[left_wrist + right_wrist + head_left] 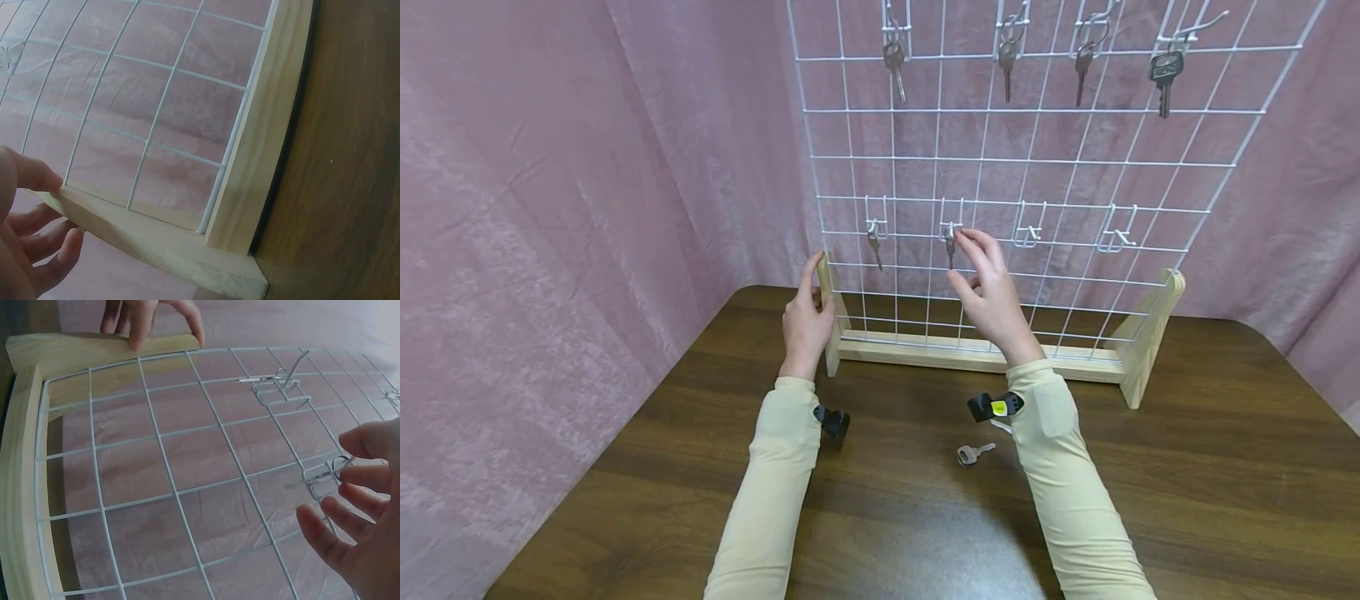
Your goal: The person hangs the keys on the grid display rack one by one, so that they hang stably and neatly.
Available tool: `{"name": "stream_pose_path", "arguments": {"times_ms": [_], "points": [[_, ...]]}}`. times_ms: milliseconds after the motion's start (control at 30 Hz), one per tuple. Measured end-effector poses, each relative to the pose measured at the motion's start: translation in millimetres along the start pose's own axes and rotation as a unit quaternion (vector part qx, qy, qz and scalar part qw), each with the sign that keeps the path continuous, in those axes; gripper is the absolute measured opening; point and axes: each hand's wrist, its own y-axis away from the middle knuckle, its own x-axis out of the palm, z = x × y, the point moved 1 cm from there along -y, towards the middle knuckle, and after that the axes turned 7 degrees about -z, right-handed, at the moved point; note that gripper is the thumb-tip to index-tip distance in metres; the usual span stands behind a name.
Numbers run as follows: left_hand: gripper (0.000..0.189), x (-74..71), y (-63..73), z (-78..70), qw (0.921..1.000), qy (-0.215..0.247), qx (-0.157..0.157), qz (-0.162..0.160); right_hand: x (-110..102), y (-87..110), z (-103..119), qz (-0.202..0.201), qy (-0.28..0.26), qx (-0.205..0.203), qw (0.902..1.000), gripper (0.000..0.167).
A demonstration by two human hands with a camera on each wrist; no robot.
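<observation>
My left hand (806,323) grips the end of the wooden stand (925,354), thumb on one face and fingers round the other. The stand carries an upright white wire grid rack (917,158). My right hand (992,304) is at the second hook of the lower row, where a small key (951,248) hangs. In the right wrist view a fingertip is right at that key's ring (340,466), and thumb and fingers are spread apart. Left of it, another key (874,243) hangs from the first lower hook (876,223).
Several keys hang along the upper row, among them a large-headed key (1165,75) at the right. Two lower hooks (1028,233) at the right carry no key. A loose key (974,453) lies on the brown table (895,517), with another (1002,426) partly behind the right wrist camera.
</observation>
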Motion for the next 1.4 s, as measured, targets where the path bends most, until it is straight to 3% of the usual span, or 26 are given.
{"name": "stream_pose_path", "arguments": {"times_ms": [233,533,833,933,1067,1400], "points": [[0.070,0.1,0.0,-0.8,1.0000,0.002,-0.001,-0.003,0.2,0.0,-0.4,-0.016,-0.006,-0.012,0.9998,0.050],[0.070,-0.1,1.7,0.4,1.0000,-0.001,-0.006,-0.002,-2.3,1.4,1.9,-0.038,0.005,-0.029,0.9988,0.031],[0.069,-0.5,0.2,1.0,1.0000,0.004,0.003,-0.007,-22.0,4.5,21.3,-0.059,0.041,-0.046,0.9963,0.016],[0.070,-0.1,-1.5,-0.5,1.0000,0.006,0.003,-0.002,-30.8,7.4,28.6,-0.040,0.058,-0.068,0.9952,0.012],[0.070,-0.9,-4.0,-2.1,1.0000,0.006,0.001,-0.001,-37.3,13.4,32.5,0.019,0.104,-0.119,0.9873,0.010],[0.069,-2.6,-0.7,-0.7,1.0000,0.002,0.008,-0.002,-37.1,43.2,29.9,0.158,0.212,-0.207,0.9421,0.010]]}}
